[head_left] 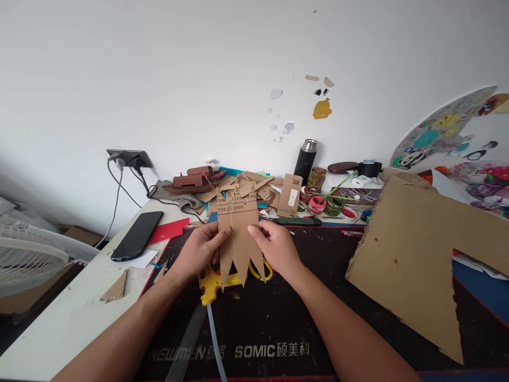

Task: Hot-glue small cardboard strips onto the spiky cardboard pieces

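A cut piece of brown cardboard (239, 228) is held up between my two hands, its lower edge cut into several long points and printed text near its top. My left hand (204, 245) pinches its left edge, thumb on the front. On the right edge, my right hand (276, 243) grips it the same way. Partly hidden behind the points lies a yellow glue gun (211, 286) with a pale glue stick (217, 342) sticking out toward me. Beside it shows a yellow scissors handle (269, 270).
A black desk mat (278, 318) covers the middle. Large cardboard (405, 254) lies right; a phone (137, 236) and fan (35, 260) are left. Behind stand a model boat (194, 180), cardboard scraps, a thermos (306, 162) and paint jars (317, 205). A green-handled cutter (298, 221) lies near.
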`<state>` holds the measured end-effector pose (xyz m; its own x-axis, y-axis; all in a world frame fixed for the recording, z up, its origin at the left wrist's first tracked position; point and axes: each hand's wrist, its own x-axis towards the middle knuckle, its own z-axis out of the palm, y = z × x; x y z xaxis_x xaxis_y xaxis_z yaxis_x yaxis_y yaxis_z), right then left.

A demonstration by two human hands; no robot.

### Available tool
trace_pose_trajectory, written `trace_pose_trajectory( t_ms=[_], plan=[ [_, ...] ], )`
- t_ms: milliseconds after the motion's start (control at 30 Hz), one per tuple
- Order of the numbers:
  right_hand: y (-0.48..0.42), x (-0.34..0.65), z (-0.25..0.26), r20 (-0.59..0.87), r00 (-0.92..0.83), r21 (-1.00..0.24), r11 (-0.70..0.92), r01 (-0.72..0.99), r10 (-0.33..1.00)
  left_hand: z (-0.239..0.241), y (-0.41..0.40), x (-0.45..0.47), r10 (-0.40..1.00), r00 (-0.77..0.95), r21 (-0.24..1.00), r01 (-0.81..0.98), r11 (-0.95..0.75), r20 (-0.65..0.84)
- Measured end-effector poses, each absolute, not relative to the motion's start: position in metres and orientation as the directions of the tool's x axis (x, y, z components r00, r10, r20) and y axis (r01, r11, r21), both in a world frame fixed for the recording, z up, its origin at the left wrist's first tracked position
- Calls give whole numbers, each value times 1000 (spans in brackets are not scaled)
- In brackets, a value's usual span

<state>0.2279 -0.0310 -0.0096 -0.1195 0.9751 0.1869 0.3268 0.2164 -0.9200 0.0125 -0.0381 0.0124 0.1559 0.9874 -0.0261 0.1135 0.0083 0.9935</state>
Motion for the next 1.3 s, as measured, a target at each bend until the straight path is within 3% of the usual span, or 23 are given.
trace_pose_trajectory(
  t_ms=[233, 533, 800, 1133, 1300],
  plan=[
    [-34, 223, -4, 143, -149, -986, 154, 69, 978, 13, -36, 9, 989, 145, 1000, 10, 30, -31],
    [-28, 228, 6, 2, -155, -977, -31, -212, 988, 19, -22, 2, 992, -116, 929, -370, -3, -43],
    [-32, 220, -1, -49, -266, -979, -98, -177, 963, 17, -22, 5, 983, -143, 862, -506, 25, -112],
    [-33, 219, -3, -44, -288, -972, -108, -209, 957, 13, -21, 5, 982, -157, 881, -473, 18, -104],
    [-34, 217, -5, -27, -246, -982, -72, -175, 969, 10, -25, 7, 992, -84, 913, -405, 50, -91]
  ],
)
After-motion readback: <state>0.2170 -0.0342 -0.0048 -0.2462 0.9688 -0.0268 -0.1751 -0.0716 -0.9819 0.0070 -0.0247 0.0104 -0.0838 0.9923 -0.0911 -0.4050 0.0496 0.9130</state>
